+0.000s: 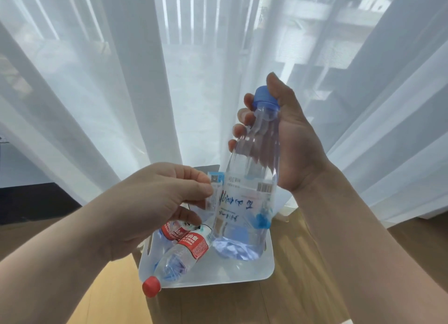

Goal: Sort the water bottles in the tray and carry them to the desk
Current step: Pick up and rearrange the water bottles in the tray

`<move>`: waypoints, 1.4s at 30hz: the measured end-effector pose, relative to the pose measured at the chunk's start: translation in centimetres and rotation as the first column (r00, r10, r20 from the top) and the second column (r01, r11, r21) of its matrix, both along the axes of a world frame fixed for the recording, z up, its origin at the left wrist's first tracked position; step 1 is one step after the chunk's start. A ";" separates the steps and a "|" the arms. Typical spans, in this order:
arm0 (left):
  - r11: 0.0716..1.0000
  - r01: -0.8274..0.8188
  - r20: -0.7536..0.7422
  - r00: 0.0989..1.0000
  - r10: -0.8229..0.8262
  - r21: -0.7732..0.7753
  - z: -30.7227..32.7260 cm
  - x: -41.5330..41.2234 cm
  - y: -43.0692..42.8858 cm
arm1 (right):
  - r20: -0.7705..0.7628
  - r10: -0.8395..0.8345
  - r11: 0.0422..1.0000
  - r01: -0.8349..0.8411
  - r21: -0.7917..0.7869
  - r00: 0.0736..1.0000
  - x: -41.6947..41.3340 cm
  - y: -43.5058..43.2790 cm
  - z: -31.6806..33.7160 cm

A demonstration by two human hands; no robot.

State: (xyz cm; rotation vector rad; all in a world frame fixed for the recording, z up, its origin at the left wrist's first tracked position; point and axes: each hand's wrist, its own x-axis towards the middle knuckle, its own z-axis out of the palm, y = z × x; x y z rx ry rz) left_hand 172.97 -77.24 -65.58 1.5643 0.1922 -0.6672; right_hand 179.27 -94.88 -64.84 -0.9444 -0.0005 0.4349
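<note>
My right hand [288, 139] is shut on the neck and shoulder of a clear blue-capped bottle [247, 202], held nearly upright above the white tray [242, 272]. My left hand [155, 202] is curled beside it, its fingers pinched on a blue-and-white labelled bottle [215, 185] that is mostly hidden behind the hand and the lifted bottle. Two red-labelled bottles lie in the tray. One [184, 253] points its red cap [151, 286] over the front rim. The other [171, 229] lies partly under my left hand.
The tray rests on a wooden floor [303, 299] right in front of sheer white curtains [121, 81]. A dark strip [29, 202] runs along the floor at the left under the curtain.
</note>
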 end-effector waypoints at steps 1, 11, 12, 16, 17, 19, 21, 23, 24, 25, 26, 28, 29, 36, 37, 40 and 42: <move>1.000 -0.004 -0.010 1.000 0.004 -0.012 0.1 0.1 0.1 | -0.009 -0.012 1.000 0.012 -0.018 1.000 0.1 -0.1 -0.1; 0.970 -0.216 0.107 0.968 0.227 -0.109 1.0 0.5 0.9 | 0.126 -0.323 0.838 0.345 -0.423 0.938 -0.1 -0.2 0.2; 0.962 -0.236 0.096 0.963 0.250 -0.134 1.1 0.7 1.1 | 0.152 -0.344 0.812 0.374 -0.449 0.927 -0.1 0.1 0.2; 0.930 -0.364 0.227 0.903 0.364 -0.043 1.0 1.9 3.4 | 0.251 -0.417 0.693 0.484 -0.534 0.873 0.1 0.0 0.0; 0.922 -0.365 0.326 0.894 0.308 0.129 0.4 1.9 4.1 | 0.266 -0.426 0.675 0.500 -0.543 0.865 0.1 -0.2 -0.1; 0.832 -0.322 0.413 0.902 0.126 0.451 -0.8 1.7 4.6 | 0.288 -0.418 0.668 0.506 -0.546 0.862 0.1 -0.4 -0.2; 0.775 -0.146 0.292 0.955 -0.052 0.615 -2.2 1.4 4.1 | 0.306 -0.376 0.668 0.485 -0.564 0.875 0.0 -0.4 -0.5; 0.750 0.005 0.128 0.985 -0.120 0.661 -3.7 1.5 3.8 | 0.318 -0.313 0.671 0.446 -0.593 0.895 -0.1 0.1 -0.8; 0.721 0.055 0.076 0.986 -0.149 0.691 -4.4 1.6 3.9 | 0.318 -0.288 0.677 0.427 -0.599 0.903 -0.2 0.4 -0.8; 0.686 0.091 0.049 0.982 -0.183 0.722 -5.0 1.8 4.2 | 0.314 -0.272 0.688 0.412 -0.597 0.910 -0.3 0.5 -0.8; 0.651 0.110 0.042 0.976 -0.214 0.751 -5.5 2.0 4.4 | 0.309 -0.259 0.701 0.398 -0.592 0.915 -0.4 0.7 -0.9; 0.620 0.111 0.042 0.973 -0.227 0.776 -6.3 2.1 4.4 | 0.310 -0.218 0.714 0.368 -0.596 0.925 -0.4 0.8 -0.9; 0.630 0.099 0.047 0.976 -0.211 0.770 -6.7 2.2 4.4 | 0.318 -0.194 0.715 0.356 -0.602 0.928 -0.4 0.8 -0.9; 0.519 0.139 0.009 0.962 -0.272 0.844 -7.9 1.9 4.2 | 0.386 -0.047 0.652 0.321 -0.687 0.921 -1.1 0.5 -1.1; 0.509 0.159 -0.018 0.963 -0.270 0.846 -8.0 1.9 4.2 | 0.406 -0.021 0.624 0.329 -0.708 0.914 -1.2 0.4 -1.1; 0.416 0.220 -0.088 0.946 -0.313 0.882 -8.0 1.6 4.1 | 0.439 0.076 0.503 0.346 -0.792 0.895 -1.3 -0.1 -1.1; 0.308 0.278 -0.144 0.907 -0.395 0.910 -7.9 1.5 3.9 | 0.434 0.159 0.388 0.348 -0.854 0.887 -1.4 -0.6 -1.0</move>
